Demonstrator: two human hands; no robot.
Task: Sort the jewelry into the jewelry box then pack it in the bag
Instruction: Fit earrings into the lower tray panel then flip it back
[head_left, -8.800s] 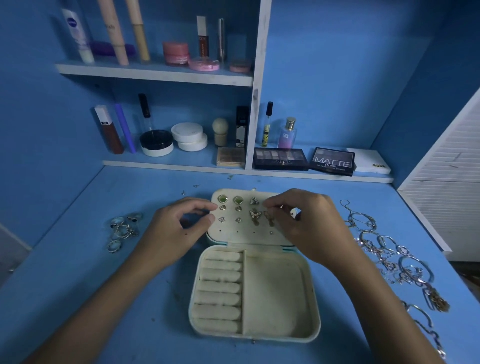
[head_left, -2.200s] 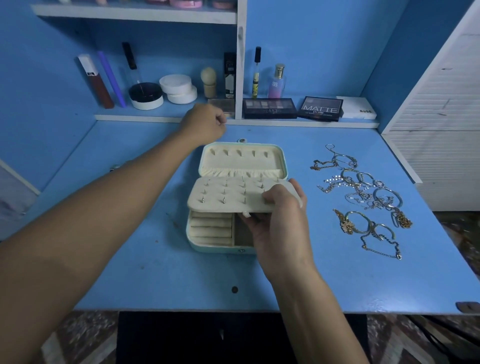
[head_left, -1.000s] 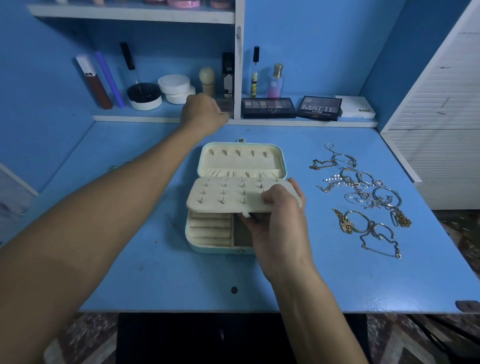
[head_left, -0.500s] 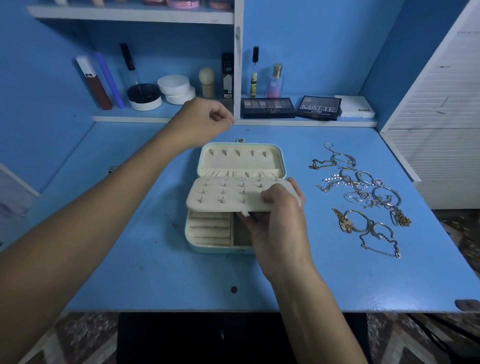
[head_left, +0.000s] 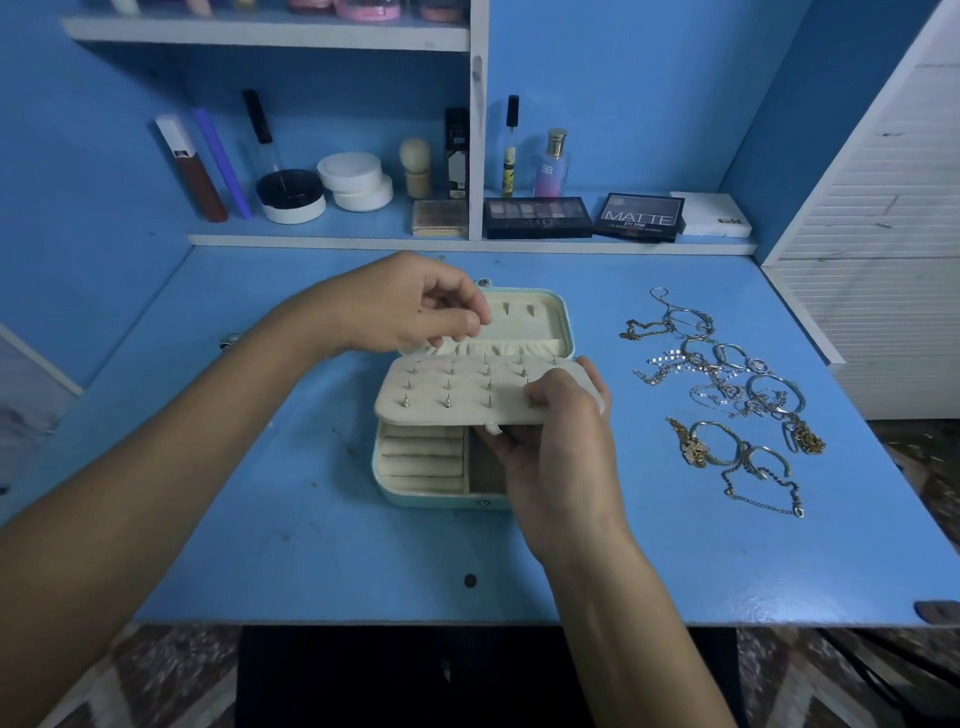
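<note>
**Presently: earring panel, backs being fitted**

Item one, my right hand: fingers curled round the near right corner of the earring panel, thumb on top, holding it tipped up over the tray so the posts poking through its underside face me.

Item two, my left hand: raised over the back left of the panel, thumb and forefinger pinched together. Whatever sits between them is too small to make out; I judge it an earring back.

Item three, the jewelry box: open on the desk, lid lying back with its gathered pocket showing, ring rolls and the side compartment bare.

Item four, bracelets and chains: a loose tangle on the desk to the right of the box, well apart from it, not yet sorted.

Step in hand, by my reckoning: securing the studs on the panel. Next move calls for a steady panel and a fine, straight push of the pinched piece onto one bare post, then laying the panel flat. Rings, chains and the bag come later; no bag is in view.
</note>
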